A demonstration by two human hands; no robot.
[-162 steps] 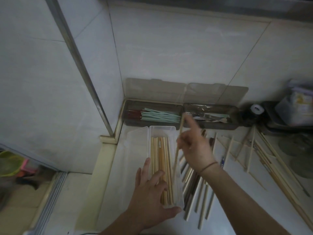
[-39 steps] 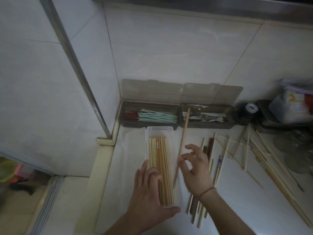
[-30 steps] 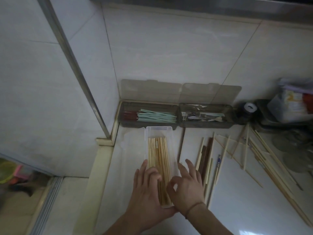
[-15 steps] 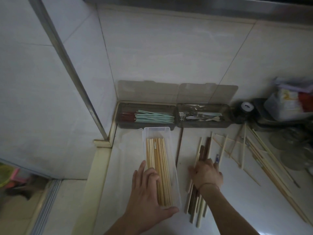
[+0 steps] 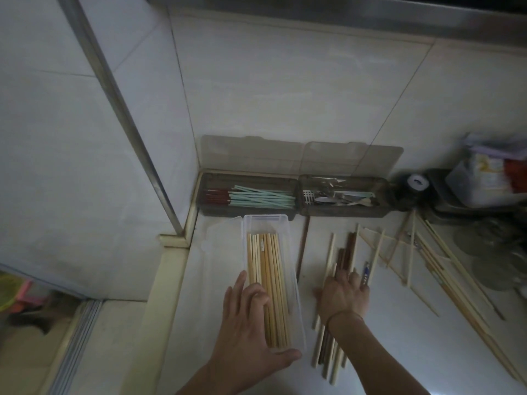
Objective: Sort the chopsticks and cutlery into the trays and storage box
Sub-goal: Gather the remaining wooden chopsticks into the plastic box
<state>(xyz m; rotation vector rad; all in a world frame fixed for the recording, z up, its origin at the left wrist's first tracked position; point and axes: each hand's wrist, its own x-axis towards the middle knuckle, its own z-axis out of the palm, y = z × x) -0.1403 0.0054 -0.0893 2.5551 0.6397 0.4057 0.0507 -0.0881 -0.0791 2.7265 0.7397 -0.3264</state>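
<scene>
Head view: the clear storage box (image 5: 296, 283) is set lengthwise on the counter (image 5: 399, 352), lid open to its left side, so chopsticks can be dropped in parallel. It is steadied by the left hand (image 5: 248, 323), laid flat with the fingers spread over the near end and the thumb hooked round the near corner; nothing is gripped, it is only pressed down, presumably so the light box is not shoved while being loaded. Pale bamboo chopsticks (image 5: 268, 275) are already aligned inside.

The right hand (image 5: 342, 297) is laid on the loose bundle of mixed chopsticks (image 5: 336, 269) just right of the box, fingers extended over the sticks. Whether a stick is pinched underneath cannot be told. A pick of the next pale one is judged to be in hand.

One dark chopstick (image 5: 302, 246) is left between box and bundle, likely set aside as a different kind. More sticks (image 5: 427, 260) are scattered further right.

Two dark trays are parked against the wall, lids up: the left tray (image 5: 211, 212) with green-and-red chopsticks, the right tray (image 5: 382, 212) with metal cutlery. Sorting is judged well short of finished.
</scene>
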